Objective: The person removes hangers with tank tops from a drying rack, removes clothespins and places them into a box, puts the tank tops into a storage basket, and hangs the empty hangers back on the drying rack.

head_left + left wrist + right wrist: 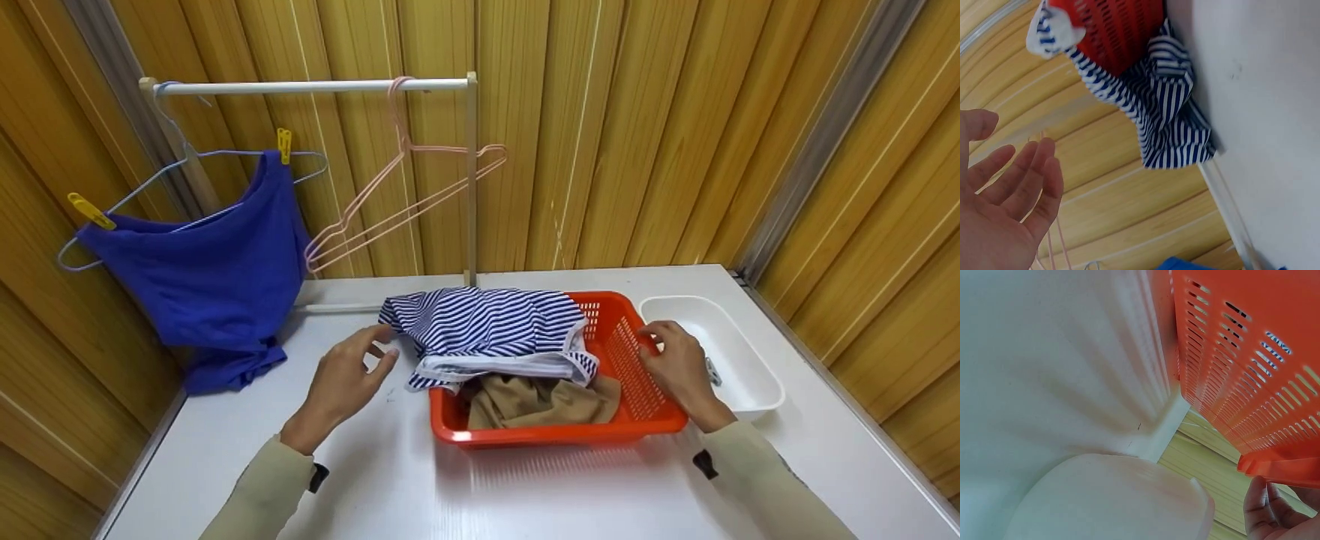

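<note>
A navy-and-white striped garment [487, 322] with a white band lies across the back left of a red basket [559, 433]; its left end hangs over the side. Tan cloth [544, 401] is bunched below it inside. My left hand [341, 379] hovers just left of the striped garment, thumb and fingers spread apart with nothing between them; the left wrist view shows its palm bare. At the basket's right rim is my right hand [677, 366], its fingers loosely bent. From the right wrist, its fingertips [1258, 486] appear right at the rim.
A white tray [750, 360] with a small grey clip [712, 371] stands right of the basket. At the back left, a rack [300, 88] carries a pink hanger [375, 187] and a blue hanger [161, 176] with blue cloth [217, 277] pegged by yellow clothespins [283, 146].
</note>
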The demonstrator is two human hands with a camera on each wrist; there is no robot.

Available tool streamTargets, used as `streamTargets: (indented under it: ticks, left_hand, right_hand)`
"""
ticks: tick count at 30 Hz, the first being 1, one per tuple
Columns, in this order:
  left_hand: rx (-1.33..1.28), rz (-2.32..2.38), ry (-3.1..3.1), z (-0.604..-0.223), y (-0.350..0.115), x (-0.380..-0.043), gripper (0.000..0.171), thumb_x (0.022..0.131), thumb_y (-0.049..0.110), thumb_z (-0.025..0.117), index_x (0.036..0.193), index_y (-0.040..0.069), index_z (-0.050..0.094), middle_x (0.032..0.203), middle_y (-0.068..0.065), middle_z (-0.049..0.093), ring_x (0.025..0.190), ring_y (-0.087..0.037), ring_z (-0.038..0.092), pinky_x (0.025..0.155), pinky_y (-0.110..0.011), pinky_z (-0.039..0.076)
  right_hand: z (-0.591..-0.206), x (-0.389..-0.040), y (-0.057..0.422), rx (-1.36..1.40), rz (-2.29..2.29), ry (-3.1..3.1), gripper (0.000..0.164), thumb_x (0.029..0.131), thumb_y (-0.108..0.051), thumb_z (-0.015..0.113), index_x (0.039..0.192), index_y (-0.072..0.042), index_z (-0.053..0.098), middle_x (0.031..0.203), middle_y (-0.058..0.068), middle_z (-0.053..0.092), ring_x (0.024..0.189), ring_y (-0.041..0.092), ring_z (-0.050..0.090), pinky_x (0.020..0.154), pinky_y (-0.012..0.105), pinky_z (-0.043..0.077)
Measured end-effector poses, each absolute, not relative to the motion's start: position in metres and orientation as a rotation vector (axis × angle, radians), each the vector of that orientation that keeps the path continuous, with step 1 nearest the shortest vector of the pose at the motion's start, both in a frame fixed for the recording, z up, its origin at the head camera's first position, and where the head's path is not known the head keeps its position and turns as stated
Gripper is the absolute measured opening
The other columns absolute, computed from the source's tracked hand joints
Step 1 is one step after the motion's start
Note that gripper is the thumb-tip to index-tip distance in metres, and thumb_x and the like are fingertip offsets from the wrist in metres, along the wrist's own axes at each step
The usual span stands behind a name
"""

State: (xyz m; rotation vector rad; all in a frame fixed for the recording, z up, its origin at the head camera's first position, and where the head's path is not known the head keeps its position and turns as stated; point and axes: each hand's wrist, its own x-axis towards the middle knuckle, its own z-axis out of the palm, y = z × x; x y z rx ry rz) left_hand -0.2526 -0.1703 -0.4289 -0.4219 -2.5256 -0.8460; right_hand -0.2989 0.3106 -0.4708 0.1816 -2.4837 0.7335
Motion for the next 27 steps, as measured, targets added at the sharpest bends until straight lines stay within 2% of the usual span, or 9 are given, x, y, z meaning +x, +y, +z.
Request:
streamTargets:
  ticks: [7, 10, 17, 21, 27]
  left_hand:
    - [-0.472, -0.947, -2.736, -0.447, -0.154, -0.251, 0.043, 0.092, 0.03, 0.069, 0.131, 0.014, 0.06, 0.111, -0.002, 0.071, 0.083, -0.014, 0.068, 0.076, -0.035, 0.056]
    - [-0.518, -0.97, -2.735, -0.45, -0.151, -0.253, 0.038, 0.092, 0.028, 0.069, 0.126, 0.013, 0.063, 0.108, -0.001, 0.071, 0.08, -0.012, 0.066, 0.076, -0.035, 0.056]
    - [-0.656, -0.954, -2.61, -0.447, -0.146, -0.257, 0.014, 0.09, 0.011, 0.07, 0.103, 0.011, 0.071, 0.088, 0.001, 0.069, 0.074, -0.011, 0.063, 0.07, -0.031, 0.055]
    - [-0.67, -0.935, -2.518, -0.439, -0.139, -0.256, 0.009, 0.088, 0.01, 0.072, 0.097, 0.012, 0.072, 0.084, 0.003, 0.069, 0.074, -0.009, 0.062, 0.066, -0.027, 0.052]
    - [-0.748, -0.94, -2.422, -0.426, -0.12, -0.252, 0.012, 0.088, 0.011, 0.073, 0.1, 0.011, 0.072, 0.088, 0.0, 0.07, 0.077, -0.012, 0.063, 0.067, -0.024, 0.054]
  right_hand:
    - [-0.471, -0.298, 0.31, 0.181, 0.744, -2.468, 0.022, 0.08, -0.001, 0.067, 0.101, 0.0, 0.072, 0.107, 0.019, 0.068, 0.087, 0.034, 0.067, 0.071, 0.048, 0.053]
    - [-0.471, -0.297, 0.31, 0.176, 0.749, -2.468, 0.022, 0.08, 0.0, 0.067, 0.101, 0.0, 0.072, 0.108, 0.018, 0.068, 0.087, 0.033, 0.067, 0.069, 0.046, 0.052]
    - [-0.472, -0.297, 0.31, 0.188, 0.736, -2.451, 0.021, 0.079, 0.0, 0.068, 0.1, 0.0, 0.073, 0.106, 0.017, 0.069, 0.086, 0.032, 0.067, 0.067, 0.043, 0.052]
    - [-0.471, -0.298, 0.311, 0.183, 0.736, -2.459, 0.021, 0.08, -0.001, 0.069, 0.1, 0.0, 0.073, 0.107, 0.017, 0.069, 0.086, 0.032, 0.067, 0.066, 0.042, 0.052]
    - [-0.47, -0.299, 0.31, 0.165, 0.755, -2.49, 0.022, 0.082, -0.001, 0.067, 0.103, 0.0, 0.072, 0.109, 0.018, 0.068, 0.089, 0.033, 0.066, 0.066, 0.042, 0.053]
